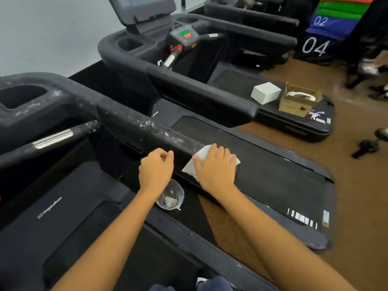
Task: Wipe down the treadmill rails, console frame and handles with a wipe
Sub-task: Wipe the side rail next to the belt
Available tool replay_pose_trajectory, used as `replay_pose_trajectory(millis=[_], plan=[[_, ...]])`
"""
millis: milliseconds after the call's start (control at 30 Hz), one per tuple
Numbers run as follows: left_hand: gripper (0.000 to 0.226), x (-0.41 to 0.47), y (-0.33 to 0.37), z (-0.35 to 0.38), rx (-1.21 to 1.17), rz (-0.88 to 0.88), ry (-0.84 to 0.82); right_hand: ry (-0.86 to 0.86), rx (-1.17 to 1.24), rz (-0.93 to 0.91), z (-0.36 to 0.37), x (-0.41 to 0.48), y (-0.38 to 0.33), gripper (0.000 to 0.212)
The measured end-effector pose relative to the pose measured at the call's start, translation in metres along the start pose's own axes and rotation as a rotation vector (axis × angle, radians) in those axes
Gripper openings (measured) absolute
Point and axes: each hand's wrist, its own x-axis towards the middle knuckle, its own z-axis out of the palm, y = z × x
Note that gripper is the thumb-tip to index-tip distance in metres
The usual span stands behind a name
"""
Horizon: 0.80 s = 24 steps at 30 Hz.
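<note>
At the near edge two bare forearms reach forward over the black deck of a treadmill (69, 217). The left hand (156, 169) hangs just beside the rail (134, 120), with its fingers loosely curled and nothing in them. Just under this hand a small clear cup (171, 196) stands on the side strip of the deck, and some pale scraps lie inside it. The right hand (216, 166) lies flat on a white wipe (189, 168), the fingers straight and close together, and presses it on the near end of the rail. Past the wipe, toward the left and far, the top of the rail carries white dusty smears up to the console frame (63, 95). Under the frame, on the left, a handle (52, 138) with a silver grip sticks out. To the right of the rail lies the belt of a second treadmill (262, 171). On a third treadmill, farther away, a white box (265, 92) and an open cardboard box (298, 100) stand side by side, near each other. At the far end its screen (142, 7) rises above a green and a red button (184, 34). On the brown floor (357, 196) at the right lies a dark dumbbell (366, 147).
</note>
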Motion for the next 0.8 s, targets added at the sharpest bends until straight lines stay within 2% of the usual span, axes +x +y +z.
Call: replay_pose_trajectory(millis=[100,233,367,467,567,667,733,800], plan=[[0.017,0.021,0.010,-0.005,-0.072,0.151,0.120,0.018,-0.077,0.035,0.013,-0.003,-0.009,0.075],[0.021,0.058,0.017,0.007,0.022,0.457,0.019,0.000,-0.058,0.014,0.007,0.021,-0.023,0.069],[0.036,0.084,0.003,0.026,0.289,0.513,-0.119,-0.026,0.003,-0.046,0.007,0.044,-0.039,0.057],[0.040,0.094,-0.010,0.032,0.433,0.576,-0.138,0.015,-0.052,-0.124,0.011,0.048,-0.034,0.048],[0.040,0.096,-0.015,0.031,0.423,0.616,-0.117,0.051,-0.090,-0.151,0.014,0.042,-0.016,0.042],[0.042,0.100,-0.019,0.030,0.424,0.658,-0.102,0.124,-0.023,-0.042,0.016,0.040,-0.020,0.046],[0.043,0.105,-0.022,0.030,0.404,0.691,-0.087,0.027,0.022,0.043,0.018,0.053,-0.039,0.051],[0.042,0.110,-0.024,0.030,0.377,0.718,-0.077,-0.063,0.023,0.024,0.021,0.069,-0.054,0.054]])
